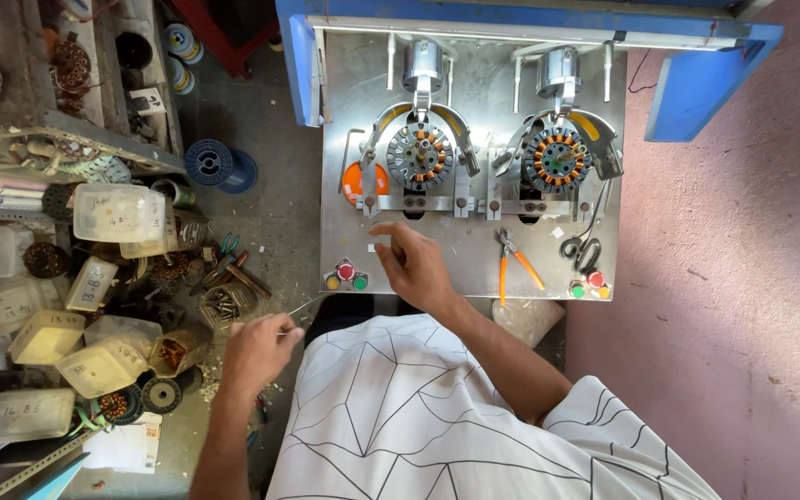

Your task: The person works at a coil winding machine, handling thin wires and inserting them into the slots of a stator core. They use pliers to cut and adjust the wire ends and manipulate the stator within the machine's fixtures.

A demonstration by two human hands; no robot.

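Reaching over the steel bench (474, 264), the right hand (416, 264) hovers with its grip apart, forefinger stretched toward the left stator (419, 156) clamped in the left fixture; nothing is held. The left hand (256, 350) sits off the bench's left edge, its grip pinched together on a thin wire (306, 305) that slants up toward the bench's front left corner.

A second stator (556, 159) sits in the right fixture, well apart from both hands. Orange-handled pliers (515, 263) lie on the bench right of the right hand, with dark scissors (581, 250) just beyond them. Two clusters of round push-buttons mark the front edge: one (345, 276) just left of the right hand, red above yellow and green, the other (591, 285) near the right corner. An orange disc (356, 181) shows at the bench's left margin.

Left of the bench, milky plastic boxes (113, 211) with handwritten labels on lids and sides crowd the floor, some tilted, among loose stators and screws. A blue wire spool (219, 165) stands on the grey floor between this clutter and the bench. Blue frame parts (696, 79) overhang the bench's rear corners. Right of the bench runs a broad pink floor (743, 296) with open room; on the left, free space is only the narrow strip around the left hand.
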